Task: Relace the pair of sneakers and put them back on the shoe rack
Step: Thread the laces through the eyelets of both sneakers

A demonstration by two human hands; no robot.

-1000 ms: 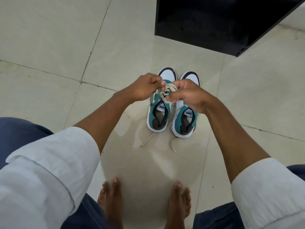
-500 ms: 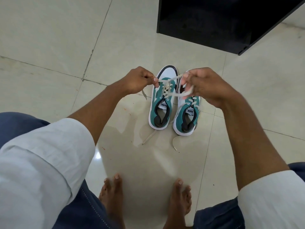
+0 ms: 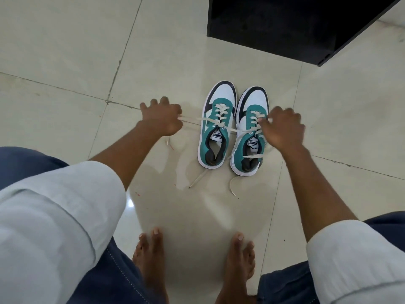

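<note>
Two teal, white and black sneakers stand side by side on the tiled floor, toes pointing away from me. The left sneaker (image 3: 215, 128) has its cream lace (image 3: 220, 116) threaded through the eyelets. My left hand (image 3: 161, 119) pinches one end of that lace and holds it taut out to the left. My right hand (image 3: 282, 127) pinches the other end, stretched across the tongue of the right sneaker (image 3: 249, 137). The right sneaker's lace is threaded too, with loose ends trailing on the floor behind its heel.
A black shoe rack or cabinet (image 3: 295, 27) stands just beyond the sneakers at the top right. My bare feet (image 3: 192, 260) are on the glossy cream tiles (image 3: 65, 62) in front of the shoes, with my blue-trousered knees on either side.
My hands were together above the left sneaker's lace. They have since moved apart sideways, left hand left and right hand right, drawing the lace ends out taut.
</note>
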